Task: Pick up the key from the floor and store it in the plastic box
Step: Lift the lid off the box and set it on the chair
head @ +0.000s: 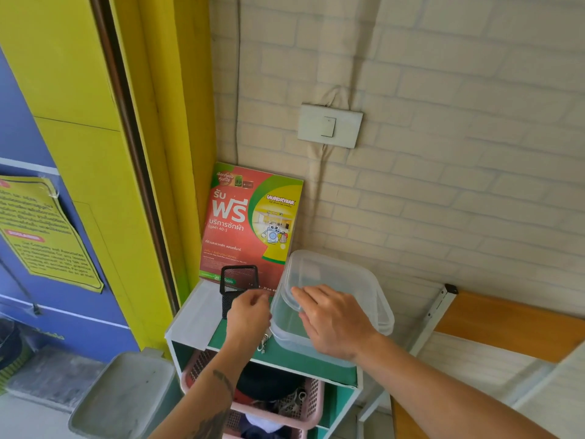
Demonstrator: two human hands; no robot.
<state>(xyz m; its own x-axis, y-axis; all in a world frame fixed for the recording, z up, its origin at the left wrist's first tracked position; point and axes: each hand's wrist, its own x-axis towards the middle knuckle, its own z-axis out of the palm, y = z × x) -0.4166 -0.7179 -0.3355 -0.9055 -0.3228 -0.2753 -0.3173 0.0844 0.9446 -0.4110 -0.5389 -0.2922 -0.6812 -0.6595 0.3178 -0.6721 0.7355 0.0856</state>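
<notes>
A clear plastic box (332, 315) sits on top of a green shelf unit (345, 377) against a pale brick wall (443, 185). The right hand (335, 321) lies over the box's near left corner, tilting its lid (329, 280) up. The left hand (248, 315), just left of the box, pinches closed on a key (264, 342) dangling below it. A black mesh cup (237, 285) stands behind, before a red poster (250, 223).
</notes>
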